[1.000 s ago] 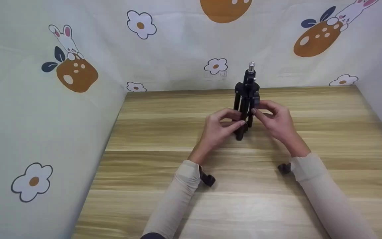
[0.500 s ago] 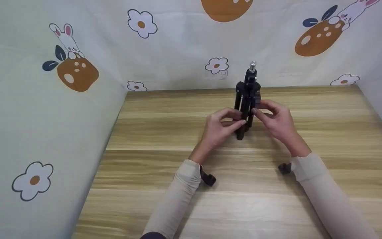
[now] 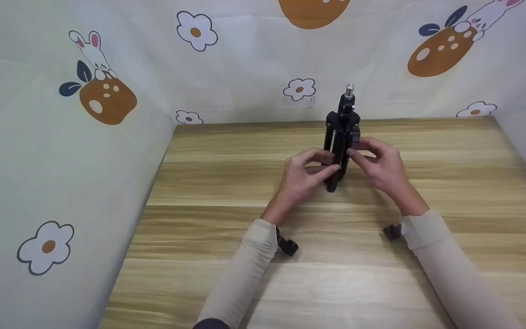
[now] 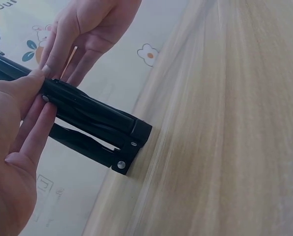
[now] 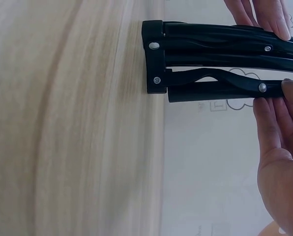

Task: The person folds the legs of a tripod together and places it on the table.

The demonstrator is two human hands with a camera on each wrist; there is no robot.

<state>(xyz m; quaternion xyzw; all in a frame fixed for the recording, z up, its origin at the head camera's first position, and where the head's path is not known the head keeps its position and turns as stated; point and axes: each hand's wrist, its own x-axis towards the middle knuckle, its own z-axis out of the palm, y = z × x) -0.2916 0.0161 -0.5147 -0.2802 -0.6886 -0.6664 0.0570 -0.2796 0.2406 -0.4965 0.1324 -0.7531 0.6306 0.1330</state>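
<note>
A folded black light stand with a silver stud on top stands upright near the back of the table. My left hand pinches one of its legs from the left, thumb in front and fingers behind. From the other side, my right hand holds another leg between thumb and fingertips, below a dark knob. The left wrist view shows the stand's lower bracket at the wooden surface, with riveted braces along the legs. In the right wrist view, a narrow gap separates the leg in my right hand from the others.
The wood-grain table meets a pale cloth wall printed with flowers, rabbits and orange fruit, close behind the stand. More cloth hangs along both sides. Black wrist mounts stick out inward from both sleeves, low over the table.
</note>
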